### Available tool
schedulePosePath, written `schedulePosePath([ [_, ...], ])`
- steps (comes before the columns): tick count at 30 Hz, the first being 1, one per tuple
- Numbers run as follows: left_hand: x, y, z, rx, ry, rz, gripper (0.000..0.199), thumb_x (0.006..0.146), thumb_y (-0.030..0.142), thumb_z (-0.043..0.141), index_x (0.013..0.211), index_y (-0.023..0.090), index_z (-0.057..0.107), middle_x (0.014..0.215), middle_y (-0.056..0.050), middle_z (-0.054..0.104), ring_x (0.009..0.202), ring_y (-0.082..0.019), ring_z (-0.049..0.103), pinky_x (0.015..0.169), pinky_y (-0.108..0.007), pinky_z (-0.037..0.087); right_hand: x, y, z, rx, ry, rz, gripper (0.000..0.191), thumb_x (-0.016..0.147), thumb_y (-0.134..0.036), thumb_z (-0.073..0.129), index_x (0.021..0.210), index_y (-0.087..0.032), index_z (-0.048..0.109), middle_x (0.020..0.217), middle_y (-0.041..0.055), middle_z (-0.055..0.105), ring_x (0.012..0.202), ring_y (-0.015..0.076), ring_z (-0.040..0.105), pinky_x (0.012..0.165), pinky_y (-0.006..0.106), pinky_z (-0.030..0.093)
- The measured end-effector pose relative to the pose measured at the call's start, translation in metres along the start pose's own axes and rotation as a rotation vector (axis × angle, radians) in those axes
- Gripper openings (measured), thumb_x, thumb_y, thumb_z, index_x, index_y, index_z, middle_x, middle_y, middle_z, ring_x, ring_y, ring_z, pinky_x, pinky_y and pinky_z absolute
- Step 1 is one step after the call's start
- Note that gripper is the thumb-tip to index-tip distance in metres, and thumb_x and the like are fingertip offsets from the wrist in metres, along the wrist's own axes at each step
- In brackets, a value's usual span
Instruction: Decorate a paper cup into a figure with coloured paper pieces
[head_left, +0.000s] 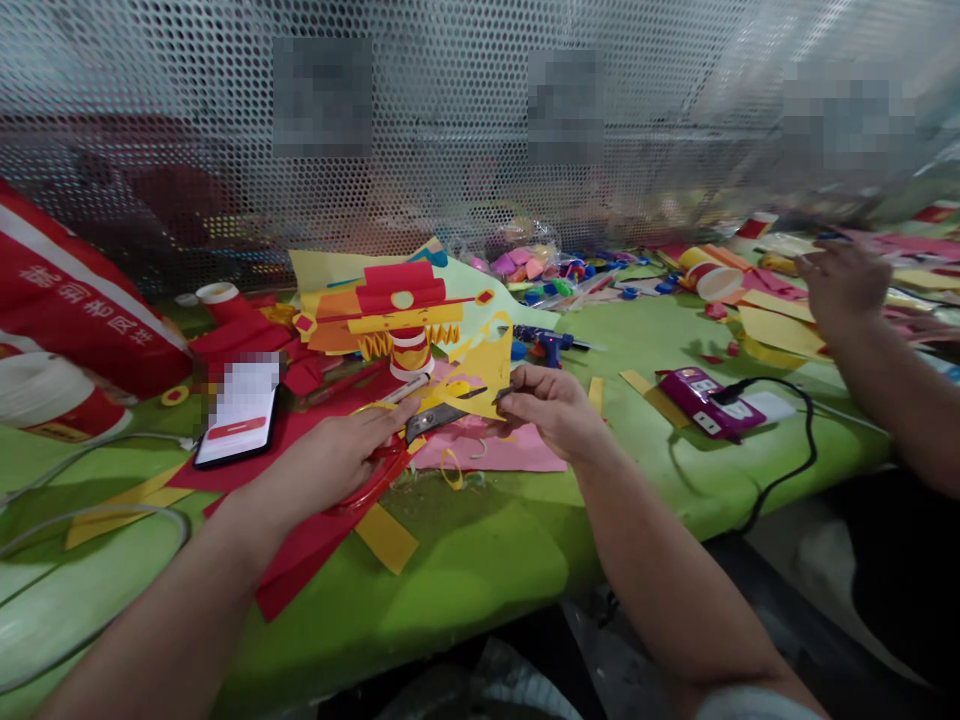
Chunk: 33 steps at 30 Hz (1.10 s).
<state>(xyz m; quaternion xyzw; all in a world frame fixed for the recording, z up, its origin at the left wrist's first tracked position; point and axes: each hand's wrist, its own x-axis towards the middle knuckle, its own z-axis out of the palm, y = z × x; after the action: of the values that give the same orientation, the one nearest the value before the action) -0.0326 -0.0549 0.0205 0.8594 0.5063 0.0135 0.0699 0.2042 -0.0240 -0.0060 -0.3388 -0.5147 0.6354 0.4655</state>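
Note:
My left hand (352, 450) is closed around the red handles of a pair of scissors (442, 414), whose blades point right. The blades lie across a piece of yellow paper (487, 360). At its right edge my right hand (551, 405) pinches the yellow paper between thumb and fingers. Just behind the hands stands a red and yellow paper-cup figure (411, 355) with a rolled red paper top and pleated yellow strips. A white pen (405, 388) lies beside my left fingers. Pink paper (517, 450) and red paper (300, 560) are spread underneath.
Left are a phone (244, 410), a cable, paper cups (60, 395) and a red bag (75, 290). A blue glue gun (551, 345) lies behind my right hand. Right are a purple power socket (709, 402) with a black cord and another person's hand (847, 280). Perforated metal (450, 100) rises behind.

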Motion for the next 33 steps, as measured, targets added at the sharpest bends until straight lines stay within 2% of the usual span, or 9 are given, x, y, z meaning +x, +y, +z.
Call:
schedulePosePath([
  [4,0.0005,-0.0050,0.0026,-0.013,-0.011,0.020,0.068,0.071,0.002,0.037,0.135,0.022,0.036,0.124,-0.004,0.058,0.106,-0.020,0.058,0.086,-0.029,0.047,0.0004,-0.0001,-0.0005,-0.032,0.002,0.006,0.014,0.056,-0.024,0.069,0.062,-0.015,0.060,0.052,-0.0004,0.063,0.044,0.0116,0.061,0.044,0.023,0.054],
  [11,-0.0001,-0.0065,0.0030,-0.026,-0.025,0.022,0.068,0.070,0.004,0.038,0.134,0.026,0.038,0.111,-0.001,0.066,0.096,-0.018,0.062,0.081,-0.026,0.048,0.0004,-0.0013,-0.0003,-0.050,0.003,0.026,0.013,0.055,-0.023,0.067,0.062,-0.015,0.060,0.053,0.0007,0.065,0.045,0.0131,0.063,0.041,0.021,0.051],
  [16,0.0000,-0.0079,0.0063,-0.022,-0.005,0.016,0.068,0.071,0.005,0.038,0.135,0.027,0.036,0.120,0.000,0.061,0.100,-0.018,0.060,0.081,-0.025,0.048,0.0007,-0.0022,0.0009,-0.050,0.016,0.034,0.015,0.055,-0.024,0.068,0.061,-0.015,0.059,0.051,0.0005,0.065,0.043,0.0130,0.062,0.040,0.020,0.051],
  [21,-0.0009,-0.0072,0.0065,-0.025,-0.035,0.025,0.067,0.073,0.006,0.034,0.137,0.027,0.032,0.127,0.000,0.056,0.101,-0.016,0.060,0.081,-0.025,0.047,0.0005,-0.0035,0.0015,-0.046,0.021,0.056,0.015,0.054,-0.024,0.068,0.060,-0.015,0.058,0.050,0.0009,0.065,0.043,0.0134,0.063,0.041,0.020,0.051],
  [26,-0.0008,-0.0063,0.0065,-0.029,-0.044,0.030,0.068,0.075,0.008,0.035,0.140,0.025,0.025,0.129,-0.002,0.054,0.106,-0.017,0.057,0.083,-0.026,0.046,0.0000,-0.0052,0.0013,-0.049,0.023,0.057,0.015,0.053,-0.023,0.068,0.060,-0.015,0.058,0.050,0.0005,0.065,0.044,0.0140,0.063,0.042,0.022,0.052],
  [33,-0.0005,-0.0072,0.0099,-0.033,-0.029,0.036,0.072,0.071,0.007,0.038,0.140,0.026,0.025,0.131,-0.001,0.052,0.112,-0.018,0.054,0.085,-0.027,0.046,0.0003,-0.0014,0.0006,-0.074,0.011,0.026,0.010,0.056,-0.020,0.066,0.060,-0.014,0.059,0.051,0.0007,0.066,0.045,0.0126,0.063,0.043,0.020,0.052],
])
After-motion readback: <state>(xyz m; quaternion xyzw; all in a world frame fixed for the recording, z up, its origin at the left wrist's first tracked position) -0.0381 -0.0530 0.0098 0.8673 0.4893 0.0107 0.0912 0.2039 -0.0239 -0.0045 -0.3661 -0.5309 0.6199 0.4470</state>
